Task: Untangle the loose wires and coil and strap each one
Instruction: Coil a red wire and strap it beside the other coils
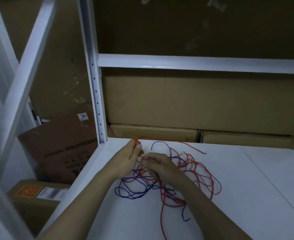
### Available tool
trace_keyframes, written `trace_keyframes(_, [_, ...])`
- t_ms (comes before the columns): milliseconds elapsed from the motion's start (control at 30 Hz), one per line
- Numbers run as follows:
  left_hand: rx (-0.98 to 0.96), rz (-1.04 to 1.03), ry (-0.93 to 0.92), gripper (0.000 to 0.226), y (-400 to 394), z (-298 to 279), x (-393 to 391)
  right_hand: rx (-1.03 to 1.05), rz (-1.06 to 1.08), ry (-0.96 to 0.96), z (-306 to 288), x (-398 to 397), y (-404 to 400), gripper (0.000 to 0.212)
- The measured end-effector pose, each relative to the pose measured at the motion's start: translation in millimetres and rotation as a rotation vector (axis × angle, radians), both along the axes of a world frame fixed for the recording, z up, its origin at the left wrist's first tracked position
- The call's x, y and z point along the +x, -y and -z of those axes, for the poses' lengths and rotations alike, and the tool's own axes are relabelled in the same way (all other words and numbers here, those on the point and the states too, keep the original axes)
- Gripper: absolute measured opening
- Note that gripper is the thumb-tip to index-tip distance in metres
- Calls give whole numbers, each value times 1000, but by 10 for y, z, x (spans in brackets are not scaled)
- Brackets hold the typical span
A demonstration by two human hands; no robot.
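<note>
A red wire (210, 177) and a blue wire (125, 189) lie tangled together on the white shelf surface (246, 196). My left hand (127, 156) pinches one end of the red wire near the shelf's back left corner, and that strand arcs away to the right along the back edge. My right hand (157, 164) sits just right of it over the tangle, fingers closed on red strands. A loose blue end curls up behind my right hand. Another blue end lies near the front of the pile.
Cardboard boxes (186, 101) are stacked at the back of the shelf under a white crossbar (194, 64). A white perforated upright (96, 94) stands at the left corner. More boxes (59, 148) sit on the floor to the left.
</note>
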State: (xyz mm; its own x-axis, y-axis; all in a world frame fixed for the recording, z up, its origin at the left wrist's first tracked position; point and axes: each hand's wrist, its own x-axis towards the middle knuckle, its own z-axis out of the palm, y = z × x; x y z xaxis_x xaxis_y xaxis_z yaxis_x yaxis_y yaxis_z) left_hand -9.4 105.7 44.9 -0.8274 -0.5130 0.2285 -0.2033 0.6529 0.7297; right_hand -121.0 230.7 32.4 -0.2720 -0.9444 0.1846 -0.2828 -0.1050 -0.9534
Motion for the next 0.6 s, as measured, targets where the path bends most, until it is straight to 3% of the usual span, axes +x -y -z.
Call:
trace_keyframes(100, [-197, 66, 90, 46, -27, 37, 71, -8, 24, 78, -71, -103, -62, 20])
trace_keyframes(167, [-213, 103, 62, 45, -61, 4, 108, 2, -10, 133, -83, -149, -70, 17])
trace_keyframes(300, [130, 197, -58, 45, -107, -141, 216, 104, -26, 137, 42, -203, -52, 16])
trace_keyframes(367, [303, 214, -219, 48, -137, -231, 283, 171, -30, 13, 101, -209, -60, 15])
trace_keyframes(467, [465, 143, -486, 52, -171, -406, 290, 223, -29, -347, 71, -177, -24, 16])
trace_keyframes(533, [433, 93, -562, 46, -213, -547, 255, 189, 42, -547, -98, -186, 36, 23])
trace_keyframes(600, [367, 54, -586, 40, -247, -682, 188, 115, 145, -611, -374, -245, 103, 27])
